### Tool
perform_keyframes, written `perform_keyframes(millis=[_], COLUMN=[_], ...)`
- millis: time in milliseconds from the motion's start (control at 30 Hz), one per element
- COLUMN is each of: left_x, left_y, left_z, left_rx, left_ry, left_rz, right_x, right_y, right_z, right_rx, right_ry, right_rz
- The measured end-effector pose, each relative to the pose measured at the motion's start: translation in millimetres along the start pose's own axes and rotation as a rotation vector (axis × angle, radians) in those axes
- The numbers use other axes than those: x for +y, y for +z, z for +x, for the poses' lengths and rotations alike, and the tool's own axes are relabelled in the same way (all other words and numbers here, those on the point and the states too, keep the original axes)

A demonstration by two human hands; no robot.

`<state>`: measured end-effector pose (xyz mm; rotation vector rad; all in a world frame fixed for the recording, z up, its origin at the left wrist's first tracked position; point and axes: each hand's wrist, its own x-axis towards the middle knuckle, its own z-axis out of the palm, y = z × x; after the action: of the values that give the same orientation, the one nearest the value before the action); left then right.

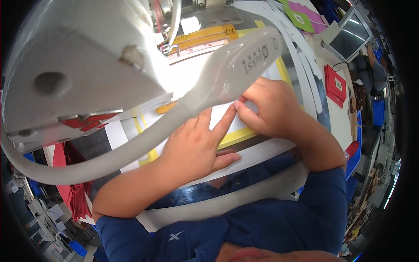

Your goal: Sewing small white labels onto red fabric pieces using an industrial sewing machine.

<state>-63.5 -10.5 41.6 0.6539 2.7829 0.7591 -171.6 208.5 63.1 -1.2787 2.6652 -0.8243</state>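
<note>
My left hand (196, 144) lies with fingers spread on a white sheet (238, 124) bordered by yellow tape, its index finger reaching toward my right hand. My right hand (266, 105) is closed in a pinch at that fingertip; what it holds, if anything, is hidden. Above both hands crosses a pale grey lamp (231, 70) on a bendy neck, covering part of the work area. Behind it, the metal sewing machine head (87, 74) has a bright light under it, near an orange template strip (203, 35).
Red fabric pieces (72, 194) hang at the left. At the right lie red packets (335, 85), green and pink pieces (301, 17) and a tablet screen (347, 32). Blue bins (377, 111) stand beyond, near another person (377, 70). White strips (310, 78) line the right edge.
</note>
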Motion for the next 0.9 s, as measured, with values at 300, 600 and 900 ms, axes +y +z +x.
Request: perform_keyframes(millis=[300, 600, 900], left_x=[0, 2, -2], left_y=[1, 8, 4], left_z=[-7, -20, -19], left_rx=[0.103, 0.176, 0.09], left_ry=[0.025, 0.039, 0.138], left_rz=[0.108, 0.206, 0.329], right_x=[-7, -22, -38], right_y=[-3, 14, 31], right_z=[15, 63, 92], right_rx=[-0.082, -0.086, -0.471], right_ry=[0.015, -0.37, -0.266], right_rz=[-0.106, -0.009, -0.257])
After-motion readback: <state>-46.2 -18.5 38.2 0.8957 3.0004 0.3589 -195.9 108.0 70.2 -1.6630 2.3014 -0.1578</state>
